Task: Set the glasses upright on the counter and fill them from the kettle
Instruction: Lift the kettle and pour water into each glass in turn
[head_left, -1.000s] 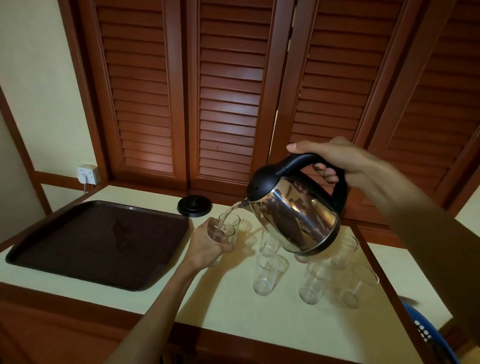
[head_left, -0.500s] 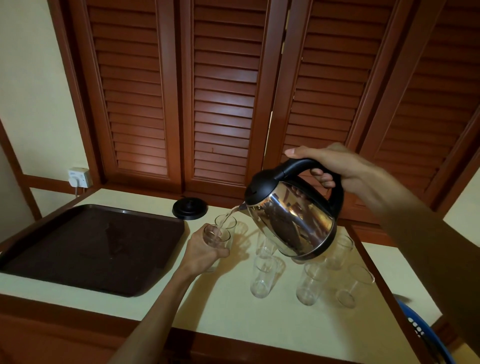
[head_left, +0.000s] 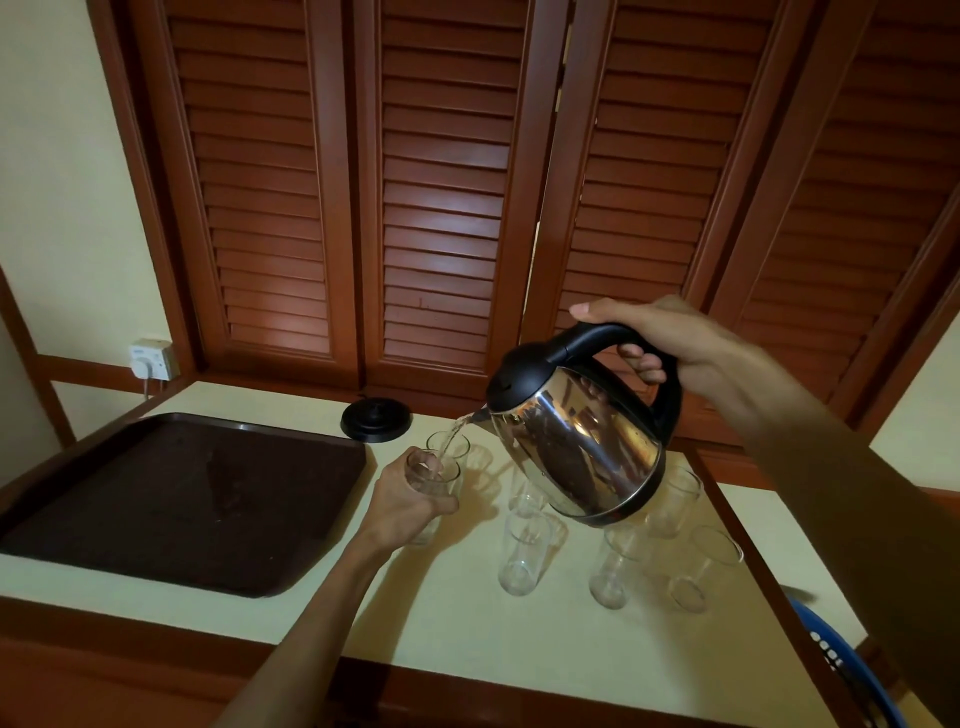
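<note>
Over counter | right hand grips kettle, spout down-left | left hand grips upright glass

We see a dim, warm-toned room. Soft sheen falls on the middle louvred shutters, and a thin bright slit shows between two panels. The steel kettle mirrors its surroundings. Glasses cast faint shadows on the pale counter. Wide-angle distortion bends the shutter frames toward the edges; focus stays fairly sharp.
</note>
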